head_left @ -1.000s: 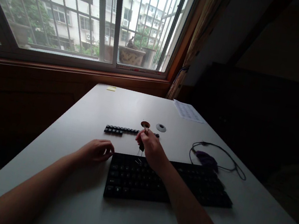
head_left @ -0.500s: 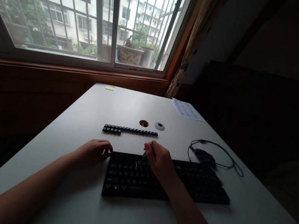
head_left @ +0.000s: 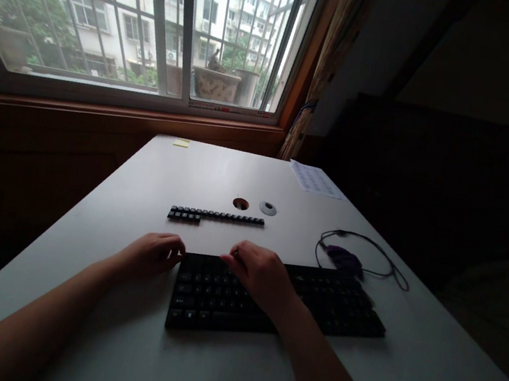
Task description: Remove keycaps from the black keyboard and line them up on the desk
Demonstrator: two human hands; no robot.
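A black keyboard [head_left: 314,298] lies on the white table [head_left: 218,171] in front of me. My right hand [head_left: 262,274] hovers low over its upper left rows, fingers pinched on a small dark keycap puller [head_left: 236,253] whose tip is down among the keys. Resting on the table, my left hand [head_left: 153,255] has its fingers curled, the fingertips touching the keyboard's upper left corner. A row of loose black keycaps [head_left: 216,216] lies on the table just beyond the keyboard.
A round cable hole [head_left: 240,204] and its grey cap [head_left: 268,208] sit behind the keycaps. A dark mouse [head_left: 343,257] with a looped cable lies at the right. A printed sheet [head_left: 315,179] and a yellow note [head_left: 181,143] lie near the window.
My right hand has come down from above the keycap row to the keyboard's top rows, bringing the puller with it. The left hand has stayed at the keyboard's corner.
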